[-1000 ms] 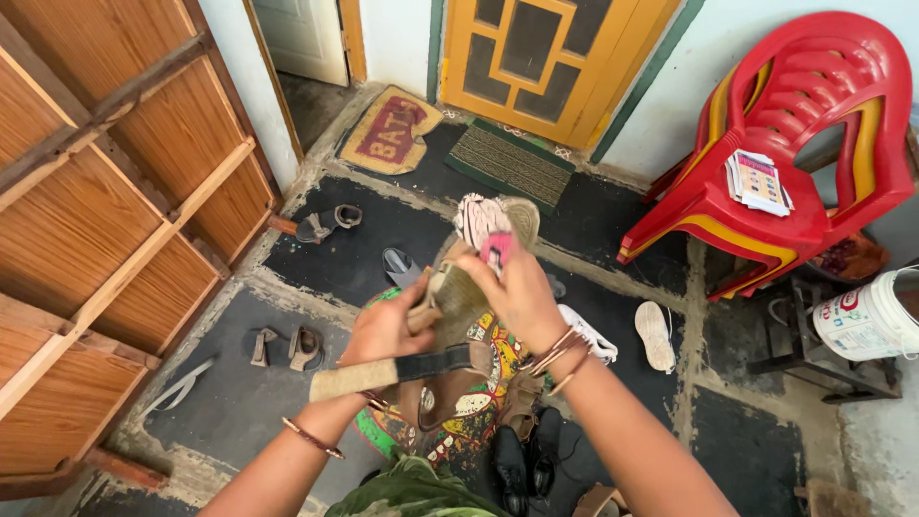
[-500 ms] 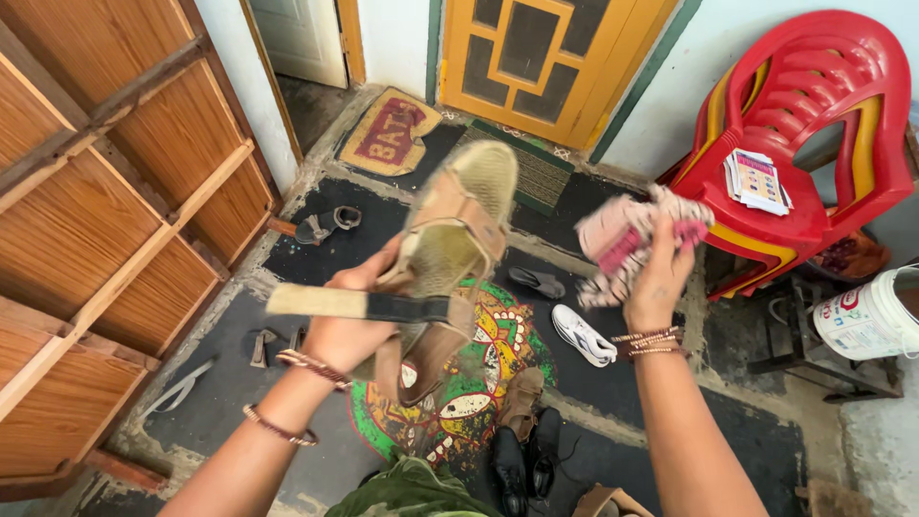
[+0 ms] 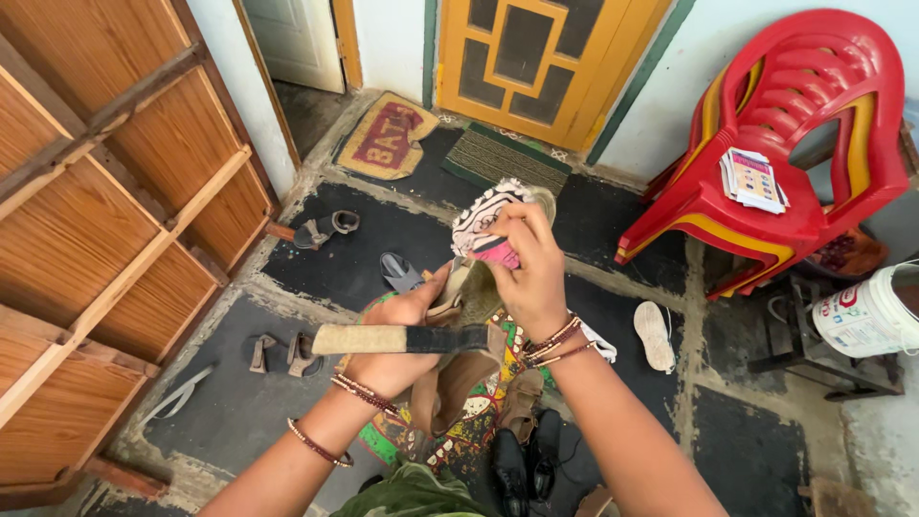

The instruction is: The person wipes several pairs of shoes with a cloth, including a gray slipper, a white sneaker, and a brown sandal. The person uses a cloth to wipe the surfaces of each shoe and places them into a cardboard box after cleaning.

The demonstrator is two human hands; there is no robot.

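Held above the floor: tan sandal gripped in left hand, patterned cloth clutched in right hand, pressed against sandal's upper end, hands almost touching.

The toe of the tan sandal was hidden behind the right hand and the striped cloth bunched in it. Much of the round painted mat was covered by both forearms. The white bucket at three o'clock was cut off by the right edge, and the wooden panel at nine o'clock by the left and top edges. The print on the cards on the red chair was too small to be told.
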